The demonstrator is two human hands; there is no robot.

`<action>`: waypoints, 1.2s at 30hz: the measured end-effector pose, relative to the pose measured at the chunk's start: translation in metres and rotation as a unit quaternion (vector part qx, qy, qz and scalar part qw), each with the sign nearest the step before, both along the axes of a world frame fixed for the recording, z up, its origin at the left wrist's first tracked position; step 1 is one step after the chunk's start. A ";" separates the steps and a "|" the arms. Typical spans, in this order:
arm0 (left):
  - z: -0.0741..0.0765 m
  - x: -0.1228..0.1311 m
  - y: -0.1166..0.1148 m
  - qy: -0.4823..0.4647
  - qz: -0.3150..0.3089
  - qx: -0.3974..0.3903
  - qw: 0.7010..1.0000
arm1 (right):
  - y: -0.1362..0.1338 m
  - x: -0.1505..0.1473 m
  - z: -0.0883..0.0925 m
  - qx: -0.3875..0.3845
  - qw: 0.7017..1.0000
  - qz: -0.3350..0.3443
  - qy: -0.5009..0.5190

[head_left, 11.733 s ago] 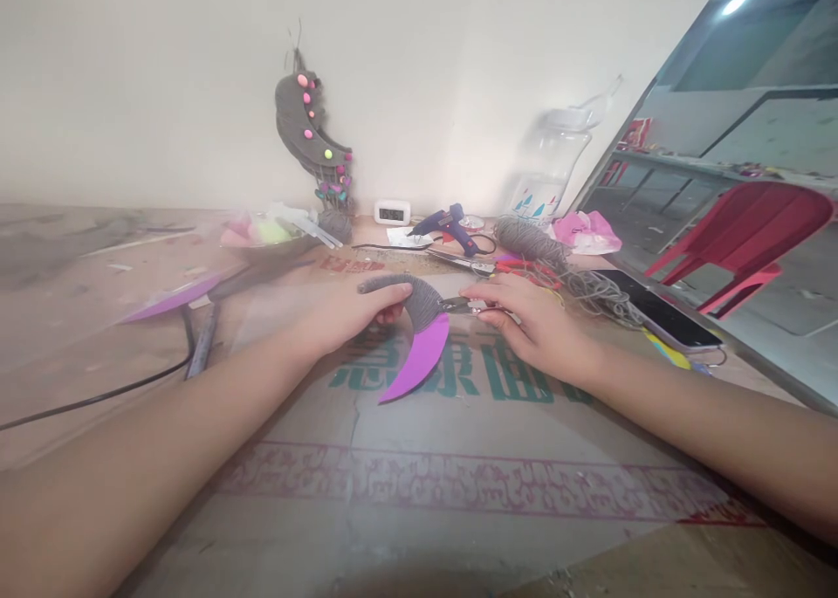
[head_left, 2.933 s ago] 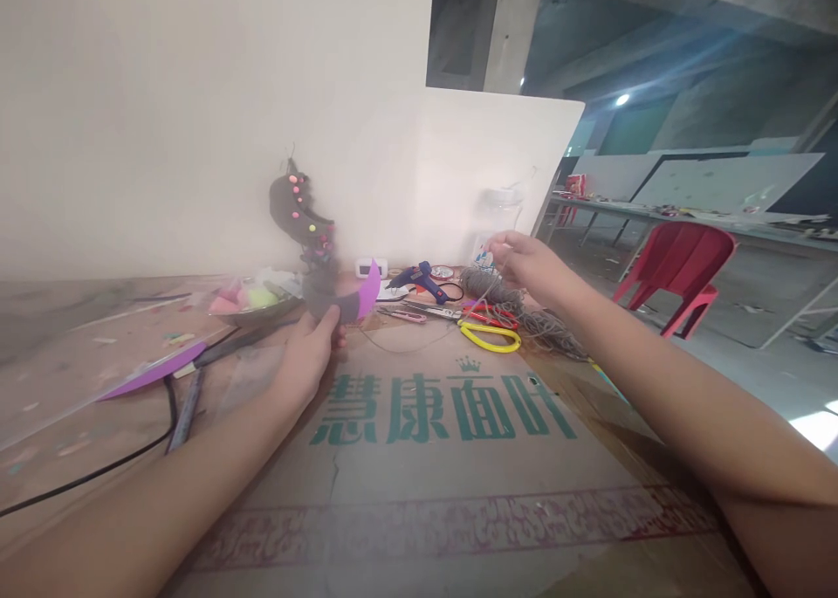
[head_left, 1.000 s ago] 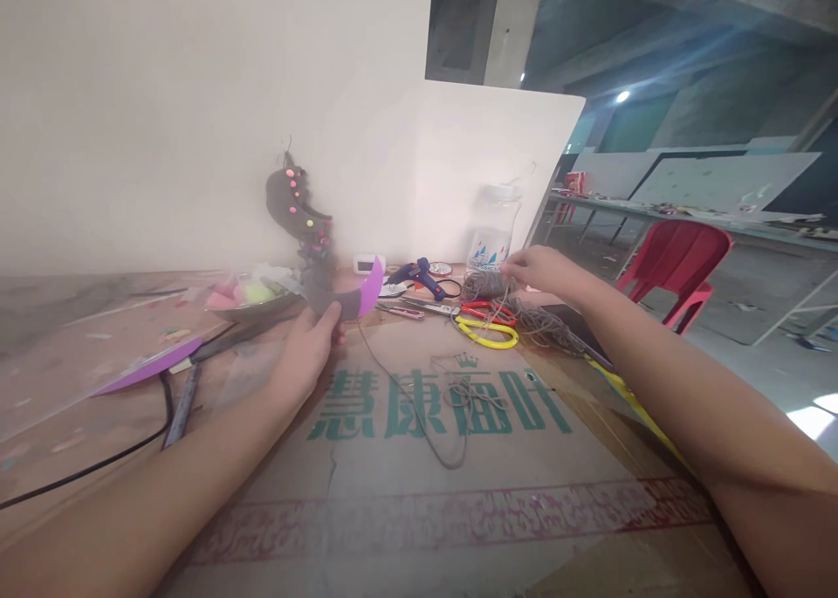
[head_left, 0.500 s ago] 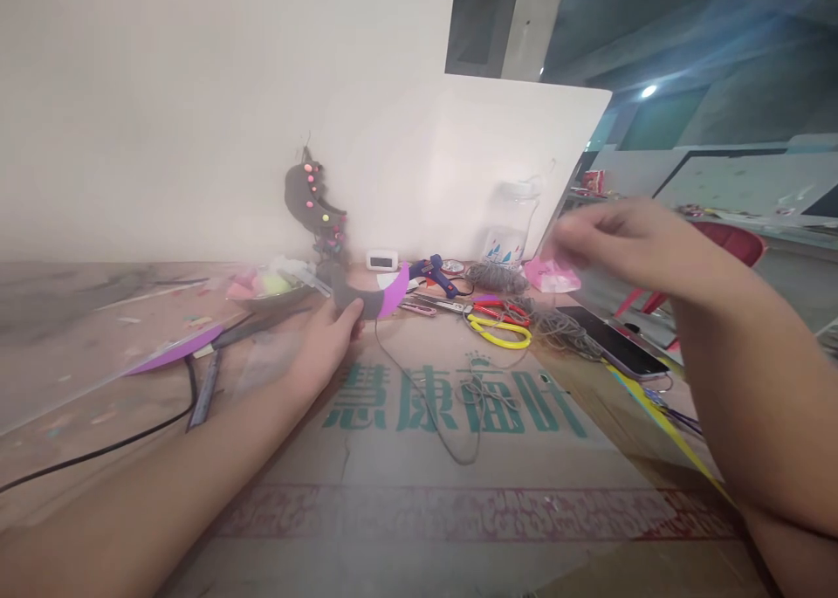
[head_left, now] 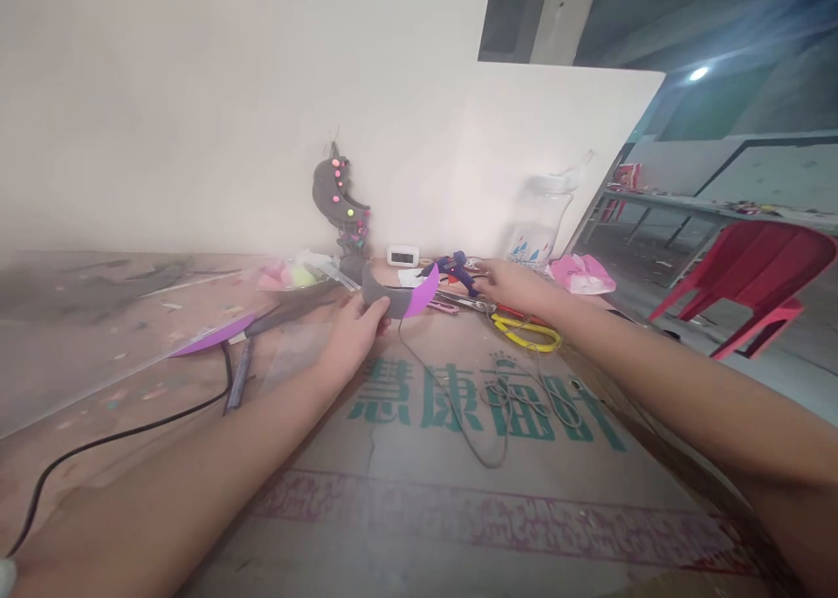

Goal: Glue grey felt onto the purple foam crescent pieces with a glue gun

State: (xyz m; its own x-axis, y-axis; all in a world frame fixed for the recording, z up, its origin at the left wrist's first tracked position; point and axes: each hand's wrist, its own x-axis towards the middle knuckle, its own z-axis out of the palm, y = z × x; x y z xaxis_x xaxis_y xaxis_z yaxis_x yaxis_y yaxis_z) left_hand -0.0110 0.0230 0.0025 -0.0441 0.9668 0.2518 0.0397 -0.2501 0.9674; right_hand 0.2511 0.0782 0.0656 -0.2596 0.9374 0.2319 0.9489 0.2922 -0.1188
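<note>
My left hand (head_left: 363, 323) holds a crescent (head_left: 399, 299), partly wrapped in grey yarn with its right tip bare purple. A strand of grey yarn (head_left: 458, 415) trails down from the crescent and loops over the printed board. My right hand (head_left: 511, 285) is at the back of the table, just right of the blue glue gun (head_left: 458, 271), its fingers apart near the gun and a ball of yarn that it mostly hides. Below that hand lie yellow-handled scissors (head_left: 527, 334).
A grey crescent with coloured pompoms (head_left: 333, 192) leans on the wall. A white digital clock (head_left: 402, 256), a clear bottle (head_left: 540, 218) and a pink bag (head_left: 581, 274) stand behind. A black cable (head_left: 124, 436) crosses the left side. A red chair (head_left: 769, 262) is at right.
My right hand has come down from the air at the right to the tools at the back. My left hand still holds the crescent. The view has shifted.
</note>
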 end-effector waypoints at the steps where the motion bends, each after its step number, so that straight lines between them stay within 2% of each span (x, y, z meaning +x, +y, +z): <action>1: -0.001 0.000 0.000 0.003 -0.003 0.004 1.000 | 0.011 -0.001 -0.002 -0.008 1.000 -0.015 0.005; 5: -0.001 -0.001 -0.002 0.030 -0.018 0.024 0.999 | 0.048 -0.008 -0.013 -0.038 0.998 -0.040 0.030; 8: 0.001 0.000 -0.002 0.026 -0.024 0.021 0.999 | 0.063 -0.015 -0.022 -0.052 0.996 -0.047 0.060; 12: 0.001 0.000 0.000 -0.028 -0.003 -0.008 1.000 | 0.066 -0.022 -0.028 -0.050 0.991 -0.064 0.108; 15: 0.000 -0.002 0.003 -0.079 0.026 -0.026 0.996 | 0.059 -0.021 -0.023 -0.037 0.985 -0.077 0.149; 20: -0.004 -0.004 0.007 -0.078 0.024 -0.018 0.997 | 0.037 -0.018 -0.001 -0.015 0.972 -0.073 0.222; 25: -0.004 -0.002 0.006 -0.076 0.016 -0.021 0.997 | -0.009 -0.022 0.012 -0.022 0.956 -0.015 0.294; 28: -0.002 -0.001 0.005 -0.066 0.008 -0.021 0.998 | -0.042 -0.023 0.005 -0.018 0.927 0.032 0.373; 32: 0.000 0.000 0.002 -0.026 -0.002 -0.018 0.999 | -0.074 -0.027 -0.017 -0.003 0.912 0.115 0.394; 36: 0.001 0.000 -0.001 -0.001 -0.007 -0.030 1.000 | -0.084 -0.030 -0.034 0.023 0.919 0.102 0.379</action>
State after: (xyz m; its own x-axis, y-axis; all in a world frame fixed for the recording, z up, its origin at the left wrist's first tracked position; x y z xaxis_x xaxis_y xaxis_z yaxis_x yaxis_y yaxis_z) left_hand -0.0105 0.0224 0.0039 -0.0304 0.9807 0.1930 0.0342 -0.1919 0.9808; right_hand 0.2207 -0.0055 0.0320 -0.1764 0.8713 0.4580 0.5225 0.4773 -0.7066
